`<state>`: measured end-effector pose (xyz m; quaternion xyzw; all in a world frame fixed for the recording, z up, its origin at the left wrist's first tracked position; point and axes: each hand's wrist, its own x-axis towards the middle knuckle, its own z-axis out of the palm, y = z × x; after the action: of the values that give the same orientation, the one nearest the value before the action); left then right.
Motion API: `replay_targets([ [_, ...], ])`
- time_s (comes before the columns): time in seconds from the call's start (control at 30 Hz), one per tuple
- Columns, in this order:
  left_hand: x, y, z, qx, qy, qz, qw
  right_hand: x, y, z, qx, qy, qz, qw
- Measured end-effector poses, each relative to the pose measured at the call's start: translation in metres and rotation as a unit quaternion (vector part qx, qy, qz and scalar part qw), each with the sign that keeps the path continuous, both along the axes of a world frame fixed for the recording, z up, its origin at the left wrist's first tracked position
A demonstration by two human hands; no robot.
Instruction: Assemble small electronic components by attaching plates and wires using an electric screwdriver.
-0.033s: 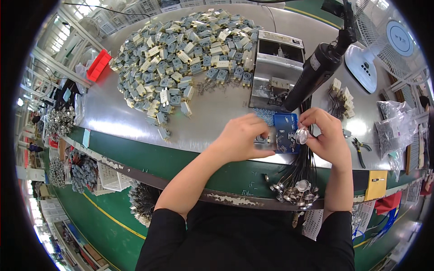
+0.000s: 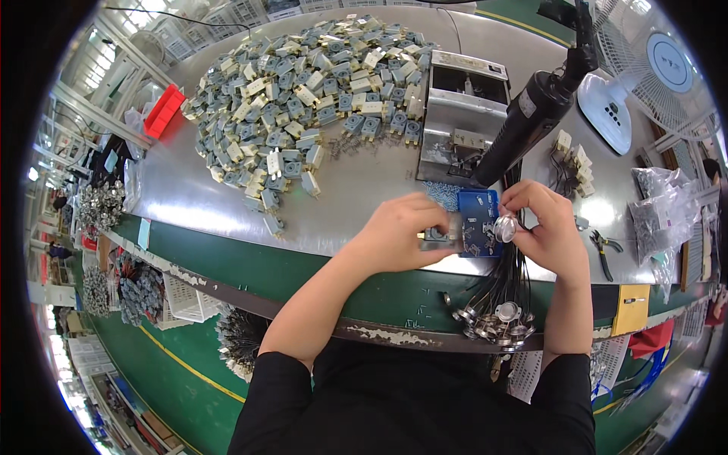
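Observation:
My left hand [image 2: 402, 231] curves its thumb and fingers around a small grey-and-metal block [image 2: 438, 235], low over the table beside the blue tray. The fingers partly cover the block. In my right hand [image 2: 546, 227], a round silver metal disc [image 2: 505, 228] is pinched between thumb and fingers, at the tray's right edge. The blue tray [image 2: 478, 246] holds several small metal parts. Dark wires run below the disc to a bundle of round metal discs [image 2: 508, 312] hanging at the table's near edge.
A large heap of grey and cream blocks [image 2: 303, 98] covers the far left. A metal fixture [image 2: 447, 144] and a black cylindrical tool [image 2: 519, 125] stand beyond the tray. Pliers [image 2: 604, 254], plastic bags [image 2: 663, 208] and a white fan [image 2: 607, 114] are on the right; a red bin [image 2: 163, 111] is far left.
My left hand has shifted very slightly to the left. My right hand still pinches the disc in the same place.

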<state>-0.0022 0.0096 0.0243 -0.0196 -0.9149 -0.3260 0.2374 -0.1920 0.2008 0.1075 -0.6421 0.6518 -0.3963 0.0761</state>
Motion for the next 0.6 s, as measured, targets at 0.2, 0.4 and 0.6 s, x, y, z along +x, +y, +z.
replay_targets([
  [0.2,0.009,-0.007,-0.011,0.063,0.013,-0.022,0.998,-0.002,-0.002,-0.002,0.014,0.006,0.0,1.0],
  [0.4,0.006,-0.019,-0.013,0.151,0.055,0.064,0.985,-0.001,-0.002,0.002,0.049,0.04,0.034,0.997],
  [0.6,-0.001,-0.035,-0.028,0.017,-0.048,0.248,0.967,0.006,-0.006,0.0,0.031,0.041,0.046,0.998],
])
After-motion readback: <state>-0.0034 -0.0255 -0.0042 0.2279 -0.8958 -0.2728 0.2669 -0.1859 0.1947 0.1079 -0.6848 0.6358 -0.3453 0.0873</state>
